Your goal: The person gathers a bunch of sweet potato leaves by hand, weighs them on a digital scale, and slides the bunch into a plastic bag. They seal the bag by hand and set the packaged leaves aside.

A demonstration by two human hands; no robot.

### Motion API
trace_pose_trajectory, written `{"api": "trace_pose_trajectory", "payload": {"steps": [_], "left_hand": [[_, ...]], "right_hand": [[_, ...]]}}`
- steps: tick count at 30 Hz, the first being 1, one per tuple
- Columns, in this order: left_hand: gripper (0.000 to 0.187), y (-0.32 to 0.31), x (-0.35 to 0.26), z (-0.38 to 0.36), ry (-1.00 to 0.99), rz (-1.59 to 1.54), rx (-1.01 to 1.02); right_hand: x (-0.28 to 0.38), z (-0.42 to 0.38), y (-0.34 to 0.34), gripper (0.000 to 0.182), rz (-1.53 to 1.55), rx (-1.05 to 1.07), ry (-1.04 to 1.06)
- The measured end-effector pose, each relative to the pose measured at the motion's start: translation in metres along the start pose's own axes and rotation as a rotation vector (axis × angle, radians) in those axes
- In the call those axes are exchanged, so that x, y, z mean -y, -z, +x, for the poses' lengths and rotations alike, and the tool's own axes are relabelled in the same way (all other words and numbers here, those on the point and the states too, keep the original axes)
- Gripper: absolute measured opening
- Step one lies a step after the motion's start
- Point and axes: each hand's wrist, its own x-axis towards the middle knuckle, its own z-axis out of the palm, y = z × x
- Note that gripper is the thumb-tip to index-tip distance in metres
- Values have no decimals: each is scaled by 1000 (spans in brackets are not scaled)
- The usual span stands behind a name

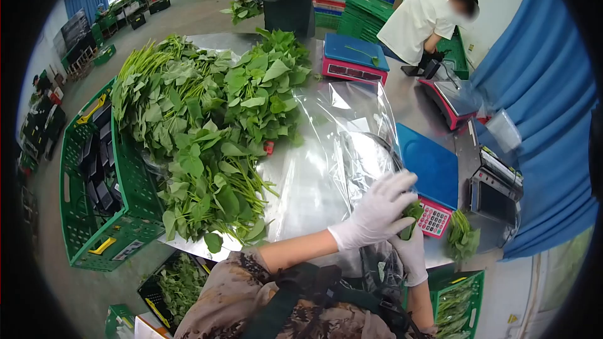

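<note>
A green crate (94, 213) is standing at the far left beside the counter (301, 194), and a heap of leafy greens (207, 125) is covering the counter's left half, spilling over its near edge. Clear plastic bags (339, 144) are lying in the middle, leaving little bare room. The left hand (377, 210), gloved, is closing around a small bunch of greens (411, 216), seemingly bagging it; the right hand (411, 254) is curling beneath, its grip unclear. Next comes the blue scale (430, 169), close by at right
</note>
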Motion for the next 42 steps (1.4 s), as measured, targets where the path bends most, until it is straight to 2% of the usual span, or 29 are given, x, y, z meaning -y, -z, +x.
{"api": "trace_pose_trajectory", "payload": {"steps": [3, 6, 9, 10, 13, 14, 16, 17, 18, 19, 20, 22, 23, 25, 26, 29, 32, 35, 38, 41, 42], "left_hand": [[61, 47, 1, -7, 368, 21, -166], [76, 37, 60, -39, 526, -197, -571], [83, 23, 84, -61, 879, -798, -388], [82, 19, 77, -66, 883, -987, -298], [84, 14, 62, -60, 819, -1428, -273], [74, 12, 67, -60, 824, -1423, -280], [65, 18, 64, -56, 950, -1220, -222], [60, 20, 63, -55, 1009, -1113, -191], [52, 19, 63, -52, 977, -1178, -213], [53, 19, 60, -52, 1005, -1106, -201], [55, 20, 54, -50, 1028, -1034, -189], [60, 21, 37, -42, 998, -888, -239], [61, 16, 40, -48, 1000, -912, -178], [64, 3, 55, -65, 1002, -953, -56], [63, -4, 55, -73, 974, -1090, -38], [61, -13, 63, -96, 895, -1360, -44], [60, -2, 76, -101, 960, -1427, 128], [61, 2, 71, -86, 869, -1380, 16], [64, 6, 65, -84, 843, -1344, -8], [65, 13, 63, -90, 867, -1494, 38], [66, 12, 66, -93, 863, -1454, 32]], "right_hand": [[6, -1, 4, 56, 149, -51, -34], [0, 4, 7, 58, 293, -51, 16], [8, 11, 0, 58, 380, 36, -13], [11, 15, -4, 57, 378, 73, -15], [18, 21, -17, 56, 363, 136, 2], [21, 23, -20, 56, 354, 125, 26], [14, 26, -25, 51, 295, 47, 122], [14, 27, -24, 50, 145, 33, 123], [13, 28, -23, 48, -2, 19, 122], [13, 28, -22, 47, -149, 5, 120], [12, 29, -26, 45, -167, -44, 185], [2, 36, -24, 46, -132, -33, 161], [0, 37, -23, 47, -116, -26, 149], [3, 38, -26, 50, 157, -13, 142], [5, 39, -28, 51, 295, -6, 139], [7, 45, -21, 57, 290, 60, 136], [14, 41, -23, 59, 301, 62, 110], [18, 43, -26, 59, 333, 68, 90], [21, 45, -27, 58, 369, 74, 118], [30, 43, -28, 58, 447, 108, 69], [29, 42, -28, 58, 453, 115, 51]]}}
